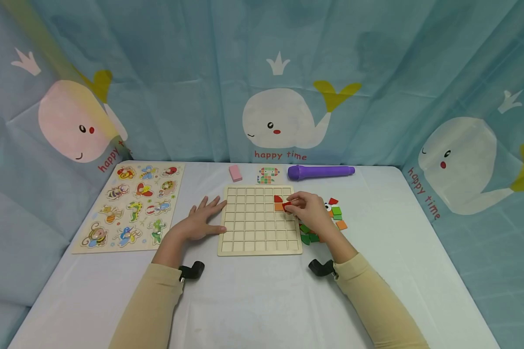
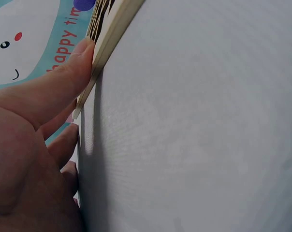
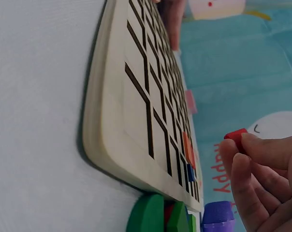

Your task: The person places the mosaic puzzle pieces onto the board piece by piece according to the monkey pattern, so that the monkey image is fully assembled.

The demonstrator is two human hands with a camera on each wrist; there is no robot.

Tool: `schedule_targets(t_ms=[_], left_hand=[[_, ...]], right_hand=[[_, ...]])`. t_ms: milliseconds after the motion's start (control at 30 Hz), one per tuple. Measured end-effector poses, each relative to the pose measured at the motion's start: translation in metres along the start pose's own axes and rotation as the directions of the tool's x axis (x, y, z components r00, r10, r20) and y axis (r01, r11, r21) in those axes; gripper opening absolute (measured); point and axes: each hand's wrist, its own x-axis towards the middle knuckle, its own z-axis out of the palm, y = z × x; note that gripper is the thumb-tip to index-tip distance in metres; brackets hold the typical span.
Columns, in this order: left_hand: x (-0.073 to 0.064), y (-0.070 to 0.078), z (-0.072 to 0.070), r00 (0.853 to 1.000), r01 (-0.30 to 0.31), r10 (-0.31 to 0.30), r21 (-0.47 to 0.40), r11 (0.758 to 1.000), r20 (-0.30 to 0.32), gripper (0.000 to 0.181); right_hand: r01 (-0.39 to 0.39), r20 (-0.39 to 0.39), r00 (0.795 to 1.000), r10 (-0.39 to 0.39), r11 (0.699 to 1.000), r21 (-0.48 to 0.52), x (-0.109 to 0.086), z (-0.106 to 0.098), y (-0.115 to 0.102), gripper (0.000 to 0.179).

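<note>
Pinching a red piece (image 1: 286,206) between thumb and fingertips of the right hand (image 1: 310,212), raised over the far right part of a gridded wooden board (image 1: 250,219); noting just left of the grip a red quarter-round (image 1: 278,198) and an orange square (image 1: 279,207), set in adjoining cells; to its right, partly hidden by hand, loose pieces (image 1: 341,225), mainly green and orange; across the board, touching its left edge with the left hand (image 1: 201,220), fingers straight and spread; beyond the grip, noting a purple microphone (image 1: 320,172), a pattern card (image 1: 268,175) and a pink block (image 1: 235,173); well left, past the other hand, an insect puzzle (image 1: 80,248); beneath all, a white tabletop (image 1: 244,300).
</note>
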Motion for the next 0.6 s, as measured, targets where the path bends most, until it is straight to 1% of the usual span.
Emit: schedule_targets(t_ms=[133, 300, 433, 600], left_hand=[[0.000, 0.000, 0.000, 1.000, 0.001, -0.001, -0.005, 1.000, 0.002, 0.091], [-0.001, 0.000, 0.000, 1.000, 0.007, -0.007, -0.007, 1.000, 0.003, 0.091], [-0.001, 0.001, 0.000, 1.000, 0.009, -0.009, -0.004, 1.000, 0.008, 0.091], [-0.001, 0.001, -0.001, 1.000, 0.017, -0.017, -0.002, 1.000, 0.005, 0.091]], right_hand=[[-0.047, 0.015, 0.999, 0.047, 0.999, 0.002, 0.000, 0.006, -0.002, 0.016], [-0.076, 0.037, 0.996, 0.079, 0.993, -0.085, 0.000, 0.011, -0.004, 0.015], [-0.091, 0.030, 0.995, 0.094, 0.991, -0.095, 0.001, 0.015, -0.004, 0.015], [-0.093, -0.001, 0.996, 0.094, 0.989, -0.112, 0.003, 0.019, -0.003, 0.012]])
